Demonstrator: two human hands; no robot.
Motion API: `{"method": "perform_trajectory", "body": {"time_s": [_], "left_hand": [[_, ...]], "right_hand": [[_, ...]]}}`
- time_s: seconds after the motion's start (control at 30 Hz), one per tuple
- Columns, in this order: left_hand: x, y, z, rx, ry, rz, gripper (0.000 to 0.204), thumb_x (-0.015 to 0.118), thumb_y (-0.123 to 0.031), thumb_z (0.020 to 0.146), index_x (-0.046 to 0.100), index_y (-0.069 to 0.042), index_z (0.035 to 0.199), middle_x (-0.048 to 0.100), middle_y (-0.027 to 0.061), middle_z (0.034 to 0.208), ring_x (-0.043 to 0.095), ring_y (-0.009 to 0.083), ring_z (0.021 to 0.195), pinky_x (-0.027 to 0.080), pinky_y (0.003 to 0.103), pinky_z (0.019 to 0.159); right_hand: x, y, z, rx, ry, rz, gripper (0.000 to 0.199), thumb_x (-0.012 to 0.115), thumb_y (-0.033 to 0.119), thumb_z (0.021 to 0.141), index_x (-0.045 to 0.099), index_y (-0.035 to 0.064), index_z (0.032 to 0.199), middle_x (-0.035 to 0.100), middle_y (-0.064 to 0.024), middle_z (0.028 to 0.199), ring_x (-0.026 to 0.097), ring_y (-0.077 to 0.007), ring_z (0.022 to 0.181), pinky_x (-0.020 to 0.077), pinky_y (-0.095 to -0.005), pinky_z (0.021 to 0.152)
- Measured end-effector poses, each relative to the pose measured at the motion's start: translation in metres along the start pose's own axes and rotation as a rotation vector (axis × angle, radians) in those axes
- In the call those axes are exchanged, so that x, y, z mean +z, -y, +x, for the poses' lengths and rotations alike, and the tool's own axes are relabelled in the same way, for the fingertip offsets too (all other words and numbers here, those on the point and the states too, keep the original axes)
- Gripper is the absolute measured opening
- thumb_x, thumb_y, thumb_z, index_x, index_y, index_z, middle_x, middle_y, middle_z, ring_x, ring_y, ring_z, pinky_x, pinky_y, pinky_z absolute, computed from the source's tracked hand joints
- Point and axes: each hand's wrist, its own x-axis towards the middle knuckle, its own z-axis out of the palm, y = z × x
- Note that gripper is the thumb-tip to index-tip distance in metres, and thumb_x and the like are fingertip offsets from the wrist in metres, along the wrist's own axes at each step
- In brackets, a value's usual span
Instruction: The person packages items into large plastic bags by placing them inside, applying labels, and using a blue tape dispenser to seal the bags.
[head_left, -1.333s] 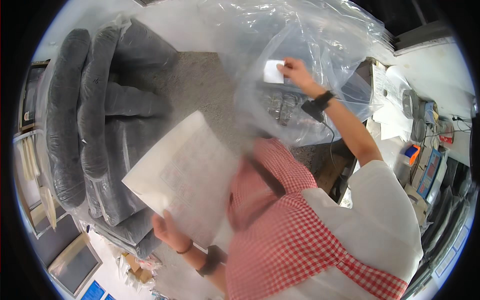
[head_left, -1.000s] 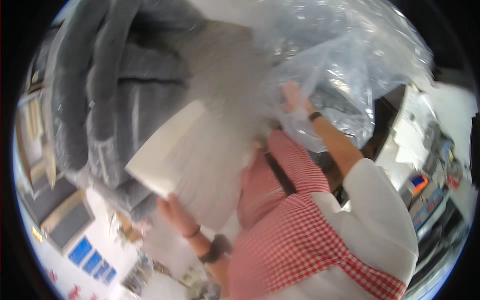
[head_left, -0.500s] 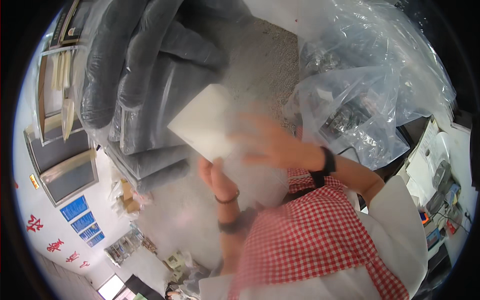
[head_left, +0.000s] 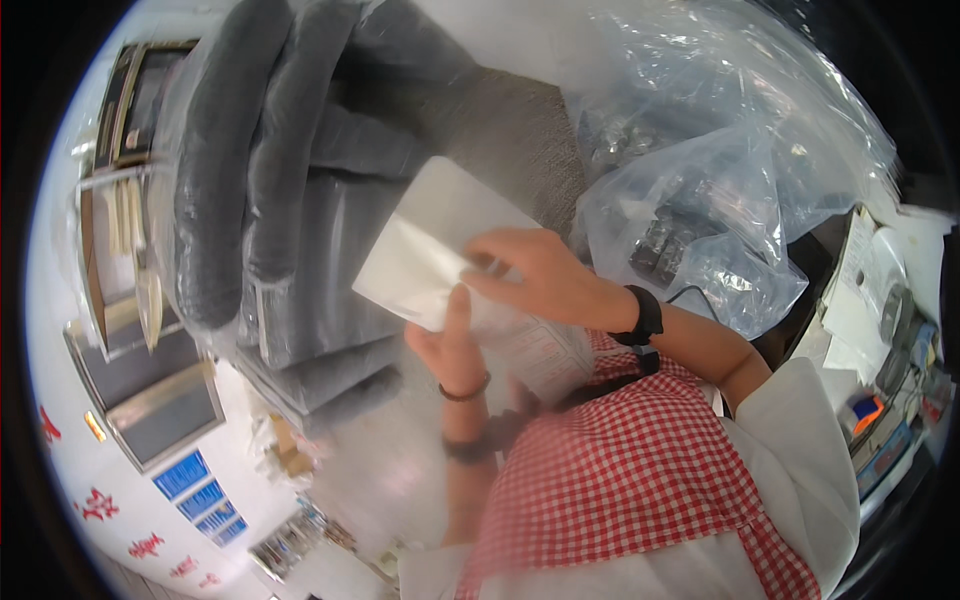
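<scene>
A flat white sheet [head_left: 410,250], perhaps a bag, is held up in front of my chest. Its lower part [head_left: 545,365] hangs toward me, looks thinner and carries red printed marks. My left hand [head_left: 450,345] grips the near edge, thumb on top and the other fingers underneath. My right hand [head_left: 545,275] bends over the sheet from the right, its thumb and fingertips pinched at a crease close to my left thumb. Part of the sheet is hidden under that hand.
Large dark-grey padded rolls in clear plastic [head_left: 215,190] are stacked at the left. A big clear plastic bag [head_left: 690,200] with dark contents sits at the right, beside a cluttered desk [head_left: 865,330]. Brown matting [head_left: 530,140] covers the floor ahead.
My right hand, blurred in motion before, has come to rest on the sheet with its fingers pinched. The sheet now has a crease, and my left thumb lies further over it.
</scene>
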Motion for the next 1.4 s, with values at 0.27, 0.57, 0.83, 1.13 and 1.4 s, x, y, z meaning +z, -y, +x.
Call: {"method": "perform_trajectory", "body": {"time_s": [0.27,0.57,0.83,1.13,1.4], "left_hand": [[0.041,0.013,0.082,0.283,0.137,0.243,0.017,0.066,0.002,0.083,0.066,0.007,0.099,0.068,0.0077,0.093,0.059,0.0109,0.082,0.049,0.027,0.074],[0.064,0.02,0.174,0.062,0.36,0.077,0.02,0.06,-0.004,0.088,0.064,0.008,0.103,0.066,0.011,0.098,0.059,0.0146,0.084,0.049,0.028,0.072],[0.031,0.05,0.203,-0.105,0.121,0.171,0.037,0.06,-0.013,0.087,0.054,0.009,0.117,0.058,0.0204,0.114,0.059,0.03,0.096,0.053,0.038,0.079],[-0.022,0.039,0.228,-0.006,0.115,0.101,0.042,0.056,-0.019,0.088,0.048,0.01,0.117,0.057,0.0181,0.109,0.06,0.0244,0.095,0.052,0.036,0.079],[-0.024,0.022,0.212,-0.063,0.11,-0.08,0.035,0.055,-0.015,0.09,0.049,0.008,0.116,0.058,0.0158,0.109,0.061,0.0233,0.094,0.052,0.035,0.077]], "right_hand": [[-0.034,-0.013,0.056,-0.107,-0.196,-0.456,0.014,0.06,0.015,0.082,0.059,0.0011,0.084,0.061,-0.017,0.078,0.06,-0.0344,0.068,0.0486,-0.0369,0.058],[-0.03,-0.047,0.116,0.218,-0.58,0.014,0.031,0.063,0.021,0.089,0.054,0.0014,0.111,0.06,-0.0055,0.099,0.059,-0.017,0.092,0.0491,-0.0294,0.078],[-0.036,-0.085,0.118,0.38,-0.99,1.235,0.025,0.057,0.023,0.094,0.05,0.0051,0.11,0.053,-0.0052,0.105,0.055,-0.0169,0.097,0.0505,-0.036,0.084],[-0.223,-0.071,0.043,-0.012,-0.244,-0.596,0.016,0.065,0.014,0.083,0.067,0.0053,0.097,0.055,-0.0141,0.126,0.05,-0.0301,0.116,0.0409,-0.041,0.097],[-0.282,-0.11,0.134,0.015,0.257,-1.077,0.012,0.067,0.022,0.075,0.07,0.0101,0.075,0.052,-0.0123,0.128,0.04,-0.0296,0.123,0.0366,-0.0413,0.096]]}}
